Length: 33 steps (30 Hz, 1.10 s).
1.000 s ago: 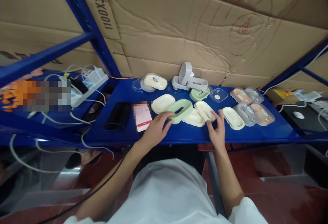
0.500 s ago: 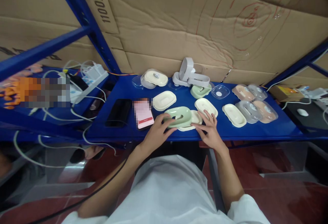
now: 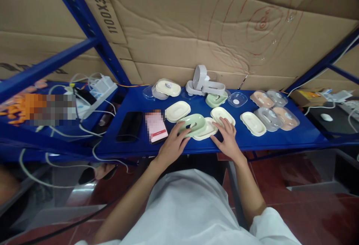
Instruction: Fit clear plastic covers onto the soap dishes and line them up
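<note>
My left hand (image 3: 172, 147) is closed on the near left end of a pale green oval dish (image 3: 201, 119) with an opening in its base. That dish is tilted and overlaps the left part of a cream oval tray (image 3: 209, 129). My right hand (image 3: 227, 140) has its fingers spread, with the fingertips at the right edge of this tray and over a second cream tray (image 3: 219, 113) just behind. Whether the right fingers press on either tray is hard to tell. Another cream tray (image 3: 178, 111) lies behind the green dish to the left.
A lit phone (image 3: 156, 127) and a dark phone (image 3: 130, 125) lie at left. Grey dishes (image 3: 213, 87), a green dish (image 3: 215, 100) and a clear lid (image 3: 237, 100) stand at the back. Clear-covered dishes (image 3: 268, 119) and a cream tray (image 3: 253, 123) are at right.
The green dish has shifted left off the cream tray, showing more of it. My right thumb and fingers have drawn away from the green dish. The view has turned slightly.
</note>
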{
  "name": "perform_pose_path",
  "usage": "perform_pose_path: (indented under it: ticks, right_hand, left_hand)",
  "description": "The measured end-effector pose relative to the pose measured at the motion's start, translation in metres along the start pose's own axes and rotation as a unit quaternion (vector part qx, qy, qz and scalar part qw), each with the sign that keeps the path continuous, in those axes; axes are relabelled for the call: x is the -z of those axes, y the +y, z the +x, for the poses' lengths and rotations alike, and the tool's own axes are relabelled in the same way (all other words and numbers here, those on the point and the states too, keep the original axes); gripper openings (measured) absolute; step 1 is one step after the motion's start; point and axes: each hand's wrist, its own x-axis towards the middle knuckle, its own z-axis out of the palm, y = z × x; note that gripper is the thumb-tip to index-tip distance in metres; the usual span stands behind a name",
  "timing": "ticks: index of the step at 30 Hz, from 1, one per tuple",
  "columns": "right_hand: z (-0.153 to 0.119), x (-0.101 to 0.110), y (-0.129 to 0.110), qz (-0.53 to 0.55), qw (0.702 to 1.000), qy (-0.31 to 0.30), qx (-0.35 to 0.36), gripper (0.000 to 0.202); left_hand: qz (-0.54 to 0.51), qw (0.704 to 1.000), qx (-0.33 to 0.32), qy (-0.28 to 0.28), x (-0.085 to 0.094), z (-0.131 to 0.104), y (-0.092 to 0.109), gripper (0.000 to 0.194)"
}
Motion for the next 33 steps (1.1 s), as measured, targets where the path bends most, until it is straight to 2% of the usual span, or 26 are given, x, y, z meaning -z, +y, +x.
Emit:
perform_pose_path:
  ticks: [5,10,13,19,24,33]
  right_hand:
    - [0.002,-0.003,0.004,0.022,0.999,0.013,-0.031,0.065]
    - [0.004,-0.004,0.005,0.039,0.999,-0.010,-0.010,0.043]
    - [0.003,-0.004,0.004,0.034,0.999,-0.002,0.005,0.035]
    - [0.001,-0.003,0.002,0.011,1.000,-0.002,0.002,0.032]
    - [0.000,0.000,0.001,0.005,1.000,-0.014,0.003,0.033]
    - [0.002,0.009,0.000,0.075,0.995,-0.047,0.042,0.034]
  left_hand:
    - [-0.036,0.999,0.024,0.029,-0.001,-0.002,-0.001,0.033]
    - [-0.039,0.999,0.015,0.021,-0.001,0.000,0.000,0.033]
    - [-0.023,1.000,0.002,0.014,-0.002,0.001,0.001,0.032]
    - [-0.004,1.000,-0.013,-0.006,-0.003,0.002,0.003,0.031]
    - [-0.019,1.000,-0.018,-0.001,-0.002,0.002,0.003,0.032]
    - [-0.038,0.999,-0.019,-0.010,-0.002,0.000,-0.002,0.031]
